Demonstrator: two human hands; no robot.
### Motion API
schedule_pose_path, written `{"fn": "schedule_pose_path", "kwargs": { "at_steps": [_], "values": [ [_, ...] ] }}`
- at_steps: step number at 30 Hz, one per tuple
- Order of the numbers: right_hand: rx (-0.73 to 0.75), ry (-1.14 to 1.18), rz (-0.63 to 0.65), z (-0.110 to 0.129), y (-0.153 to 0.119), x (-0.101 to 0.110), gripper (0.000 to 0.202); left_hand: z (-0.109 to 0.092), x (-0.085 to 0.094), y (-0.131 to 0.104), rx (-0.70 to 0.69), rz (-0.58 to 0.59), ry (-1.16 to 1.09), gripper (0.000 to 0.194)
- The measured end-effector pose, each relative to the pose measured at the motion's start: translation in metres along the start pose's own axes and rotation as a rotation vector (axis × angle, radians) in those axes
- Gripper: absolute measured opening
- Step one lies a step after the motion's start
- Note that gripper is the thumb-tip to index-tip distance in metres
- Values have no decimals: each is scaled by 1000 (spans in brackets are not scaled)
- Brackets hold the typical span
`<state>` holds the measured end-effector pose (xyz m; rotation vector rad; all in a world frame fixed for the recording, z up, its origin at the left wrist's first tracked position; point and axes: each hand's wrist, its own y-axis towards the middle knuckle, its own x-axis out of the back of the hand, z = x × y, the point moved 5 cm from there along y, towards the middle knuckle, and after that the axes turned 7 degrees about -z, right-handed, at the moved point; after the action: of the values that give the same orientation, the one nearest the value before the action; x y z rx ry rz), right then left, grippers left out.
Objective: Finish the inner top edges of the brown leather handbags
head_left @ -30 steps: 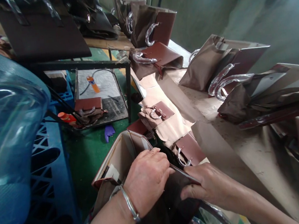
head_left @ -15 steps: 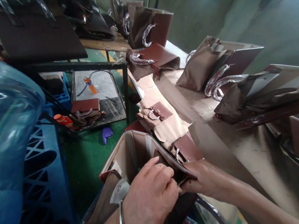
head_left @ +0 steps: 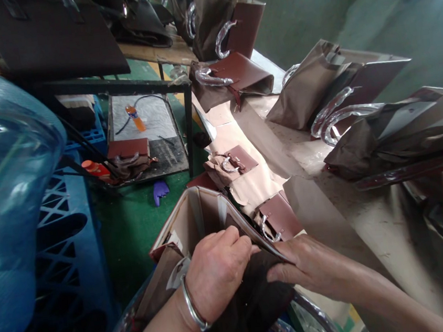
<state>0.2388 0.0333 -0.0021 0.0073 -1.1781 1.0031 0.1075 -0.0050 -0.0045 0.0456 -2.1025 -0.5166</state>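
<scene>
An open brown bag point(head_left: 206, 210) stands below me, its stiff rim upright and its pale lining showing. My left hand point(head_left: 220, 271), with a silver bangle at the wrist, is closed on dark cloth at the bag's opening. At the bag's right corner my right hand point(head_left: 303, 265) pinches the rim between thumb and fingers. Dark fabric point(head_left: 255, 300) hangs between and below both hands. Plastic-wrapped handles point(head_left: 316, 317) show beneath the bag.
A large blue water jug point(head_left: 8, 209) and blue crate point(head_left: 63, 246) are at left. A metal-framed stand point(head_left: 165, 161) holds an orange bottle point(head_left: 136, 119). Several brown bags point(head_left: 249, 73) line the right side. A purple glove point(head_left: 161, 192) lies on the green floor.
My left hand has drawn its fingers in and shifted slightly left, and more dark fabric shows beside it. My right hand stays at the rim. The view has shifted a little.
</scene>
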Motion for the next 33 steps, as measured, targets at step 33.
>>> {"fn": "schedule_pose_path", "kwargs": {
  "at_steps": [33],
  "values": [
    [35, -72, -168, -11, -12, -11, 40, 43, 11, 45, -10, 254, -40, 17]
  ]
}}
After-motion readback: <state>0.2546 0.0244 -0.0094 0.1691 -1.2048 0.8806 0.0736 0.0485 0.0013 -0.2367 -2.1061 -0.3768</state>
